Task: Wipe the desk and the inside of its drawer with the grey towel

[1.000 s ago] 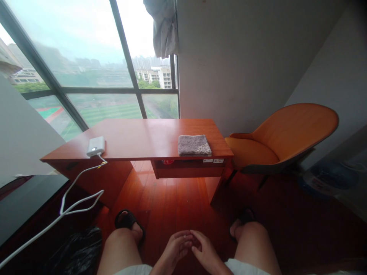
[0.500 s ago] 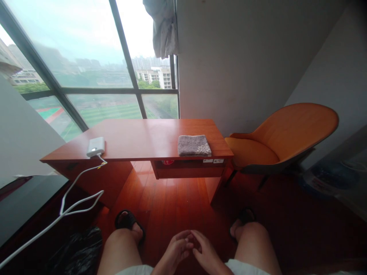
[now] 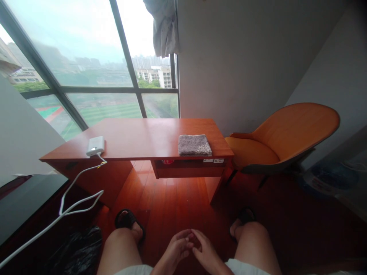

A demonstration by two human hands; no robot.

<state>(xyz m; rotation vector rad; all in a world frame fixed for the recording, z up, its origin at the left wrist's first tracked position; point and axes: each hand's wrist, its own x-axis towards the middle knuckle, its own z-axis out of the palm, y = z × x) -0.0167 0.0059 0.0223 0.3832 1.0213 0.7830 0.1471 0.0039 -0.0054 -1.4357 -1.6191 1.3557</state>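
I sit with bare knees apart, and both hands rest low between them at the bottom of the view. My left hand [image 3: 175,250] and my right hand [image 3: 205,253] touch at the fingertips, fingers loosely curled toward each other. Nothing shows between them. A folded grey towel [image 3: 194,144] lies on the right part of a red-brown wooden desk [image 3: 137,139] well beyond my reach. A white power bank [image 3: 95,146] sits near the desk's left front edge, with a white cable [image 3: 77,191] trailing down to the lower left.
An orange shell chair [image 3: 281,141] stands right of the desk against the wall. A black bag [image 3: 80,248] lies by my left leg. A large window [image 3: 86,65] with a hanging cloth [image 3: 164,26] is behind the desk. My feet wear black sandals [image 3: 127,220] on the wooden floor.
The fingers of both hands have shifted slightly against each other; otherwise nothing has moved.
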